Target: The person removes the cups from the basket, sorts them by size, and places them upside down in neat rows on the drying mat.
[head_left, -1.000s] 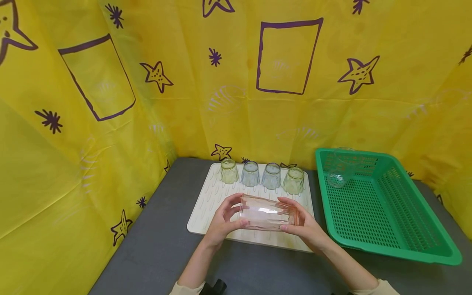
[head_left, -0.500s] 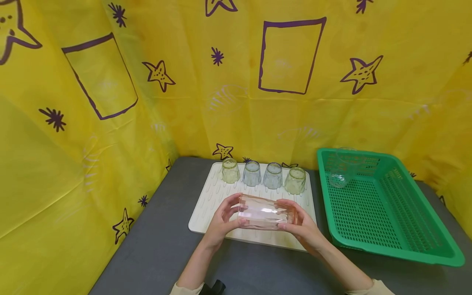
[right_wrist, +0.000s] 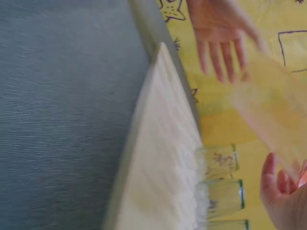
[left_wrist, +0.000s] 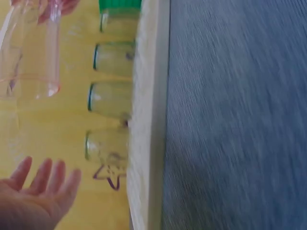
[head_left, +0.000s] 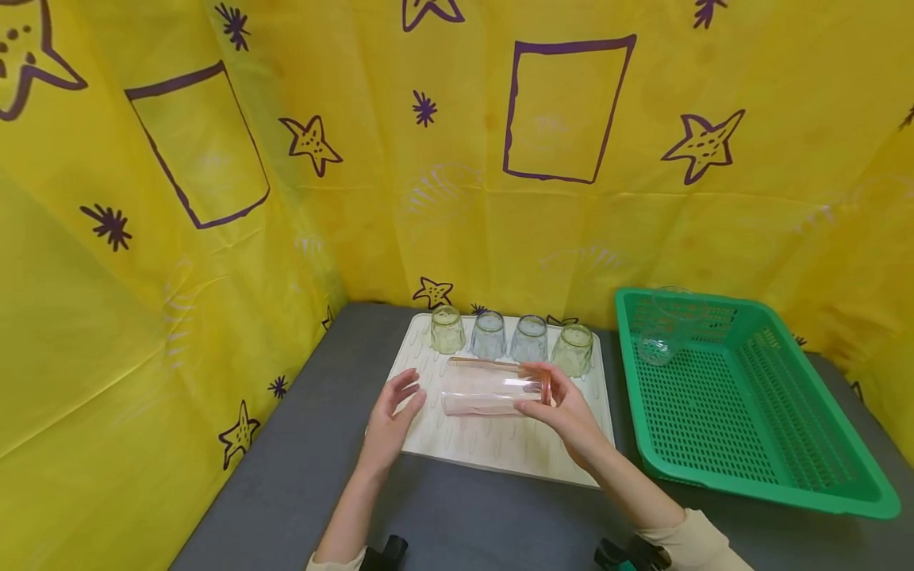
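A clear pink drinking glass (head_left: 485, 388) lies on its side in the air above the white drying mat (head_left: 471, 440). My right hand (head_left: 564, 404) grips it round its right end, thumb in front and fingers behind. To the left of the glass, apart from it, my left hand (head_left: 391, 416) has its fingers loosely spread and holds nothing. In the left wrist view the left hand (left_wrist: 41, 196) shows below the glass (left_wrist: 31, 52), with a gap between them. Behind the glass, a row of several small green and blue tumblers (head_left: 489, 336) stands along the mat's back edge.
A green plastic basket (head_left: 807, 396) stands right of the mat, with clear glassware (head_left: 658, 341) at its back left corner. The grey tabletop (head_left: 300, 468) lies around the mat. Yellow patterned cloth (head_left: 400, 159) hangs behind and on the left.
My left hand has let go of the pink glass and moved left. My right hand still holds the glass, which has shifted slightly left and up.
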`<move>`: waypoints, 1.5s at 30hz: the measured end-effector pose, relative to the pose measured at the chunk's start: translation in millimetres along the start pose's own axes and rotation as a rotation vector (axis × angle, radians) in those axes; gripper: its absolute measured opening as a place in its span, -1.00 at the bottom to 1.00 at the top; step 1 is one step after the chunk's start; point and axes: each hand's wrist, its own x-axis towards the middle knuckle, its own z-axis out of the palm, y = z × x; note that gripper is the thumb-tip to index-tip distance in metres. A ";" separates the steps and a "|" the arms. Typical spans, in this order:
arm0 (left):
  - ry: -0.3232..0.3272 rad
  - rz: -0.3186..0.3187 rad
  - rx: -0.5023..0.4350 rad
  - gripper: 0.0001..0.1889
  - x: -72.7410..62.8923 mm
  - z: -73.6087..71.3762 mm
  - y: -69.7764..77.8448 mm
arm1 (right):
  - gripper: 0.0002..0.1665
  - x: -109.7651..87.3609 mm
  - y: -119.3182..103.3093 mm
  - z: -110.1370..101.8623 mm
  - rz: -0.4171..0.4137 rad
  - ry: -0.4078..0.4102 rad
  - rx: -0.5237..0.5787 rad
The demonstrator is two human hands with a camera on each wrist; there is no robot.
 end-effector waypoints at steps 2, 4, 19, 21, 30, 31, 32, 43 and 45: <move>0.103 -0.025 0.080 -0.52 1.7 -10.6 -4.8 | -0.30 8.0 -2.3 5.1 -0.006 0.010 -0.061; 0.165 -0.072 0.136 -0.51 2.0 -20.6 -9.5 | -0.29 15.0 -4.4 10.9 -0.010 0.003 -0.102; 0.072 -0.270 0.326 -0.30 -2.4 -42.8 -23.0 | -0.30 55.5 -2.7 44.8 -0.092 -0.005 -0.452; 0.072 -0.278 0.339 -0.30 -2.9 -43.3 -23.2 | -0.29 59.3 -4.0 48.9 -0.112 -0.013 -0.485; 0.061 -0.293 0.340 -0.28 -4.4 -46.0 -26.1 | -0.32 71.1 -9.5 65.3 -0.166 -0.061 -0.630; 0.061 -0.295 0.342 -0.28 -4.4 -46.3 -26.6 | -0.32 72.1 -9.9 66.5 -0.173 -0.067 -0.647; 0.062 -0.294 0.346 -0.28 -4.4 -46.4 -27.1 | -0.32 72.9 -10.5 67.5 -0.182 -0.070 -0.662; 0.068 -0.288 0.367 -0.29 -4.6 -47.3 -27.0 | -0.24 80.0 -9.5 83.3 -0.220 -0.027 -0.627; 0.068 -0.285 0.365 -0.27 -5.3 -47.7 -27.7 | -0.22 80.9 -6.7 88.2 -0.226 -0.008 -0.595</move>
